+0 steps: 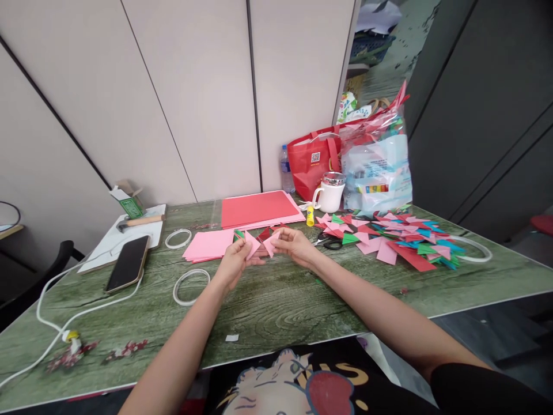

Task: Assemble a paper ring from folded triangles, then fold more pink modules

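Pinched between the thumb and fingers of my left hand (pixel 235 259) is a folded pink paper piece (pixel 251 244) with a pointed end. My right hand (pixel 294 245) grips another pink folded paper piece (pixel 271 243) close beside it. Whether the two pieces are joined I cannot tell. Both hands hover over the table's middle. Just behind and left of them lies a stack of pink paper squares (pixel 207 244). Green and dark red folded bits show between and behind the hands, partly hidden by the fingers.
Red and pink sheets (pixel 259 208) lie at the back. Black scissors (pixel 332 244), a glue stick (pixel 310 217), a white mug (pixel 330 195) and a pile of folded papers (pixel 406 236) are right. Tape rolls (pixel 191 287), a phone (pixel 127 263) and a hammer (pixel 140 221) are left.
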Motion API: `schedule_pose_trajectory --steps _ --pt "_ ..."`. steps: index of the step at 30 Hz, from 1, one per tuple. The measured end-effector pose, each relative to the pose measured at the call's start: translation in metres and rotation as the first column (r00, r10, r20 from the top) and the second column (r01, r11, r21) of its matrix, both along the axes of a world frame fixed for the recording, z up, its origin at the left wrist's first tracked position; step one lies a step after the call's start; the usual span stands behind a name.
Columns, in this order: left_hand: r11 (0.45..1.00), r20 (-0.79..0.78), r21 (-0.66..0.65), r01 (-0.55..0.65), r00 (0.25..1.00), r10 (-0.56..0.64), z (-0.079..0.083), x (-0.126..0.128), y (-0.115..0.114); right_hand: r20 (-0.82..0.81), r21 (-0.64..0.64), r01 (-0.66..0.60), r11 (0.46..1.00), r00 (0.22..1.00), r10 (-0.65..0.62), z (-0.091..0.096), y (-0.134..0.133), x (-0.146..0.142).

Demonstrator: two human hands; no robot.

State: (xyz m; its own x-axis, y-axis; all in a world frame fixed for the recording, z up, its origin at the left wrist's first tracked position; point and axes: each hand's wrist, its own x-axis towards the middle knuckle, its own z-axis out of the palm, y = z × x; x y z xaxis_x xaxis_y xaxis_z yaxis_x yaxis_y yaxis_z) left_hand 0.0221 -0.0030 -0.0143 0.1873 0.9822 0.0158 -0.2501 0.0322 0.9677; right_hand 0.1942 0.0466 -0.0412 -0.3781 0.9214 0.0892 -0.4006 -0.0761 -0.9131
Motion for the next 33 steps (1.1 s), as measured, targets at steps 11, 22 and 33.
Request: schedule_pose_trajectory --steps 11,22,33 --pt "0.992 0.069 0.105 -0.067 0.996 0.06 0.005 0.0 0.0 0.326 0.504 0.05 0.862 0.913 -0.244 -0.005 -0.005 -0.006" --pt "0.97 0.047 0.183 -0.161 0.987 0.155 0.004 -0.002 0.004 0.325 0.473 0.109 0.874 0.901 -0.288 -0.002 -0.009 -0.007" --pt "0.978 -0.031 0.199 -0.057 0.997 0.064 0.001 0.001 0.002 0.436 0.788 -0.074 0.611 0.768 -0.468 -0.007 -0.008 -0.003"
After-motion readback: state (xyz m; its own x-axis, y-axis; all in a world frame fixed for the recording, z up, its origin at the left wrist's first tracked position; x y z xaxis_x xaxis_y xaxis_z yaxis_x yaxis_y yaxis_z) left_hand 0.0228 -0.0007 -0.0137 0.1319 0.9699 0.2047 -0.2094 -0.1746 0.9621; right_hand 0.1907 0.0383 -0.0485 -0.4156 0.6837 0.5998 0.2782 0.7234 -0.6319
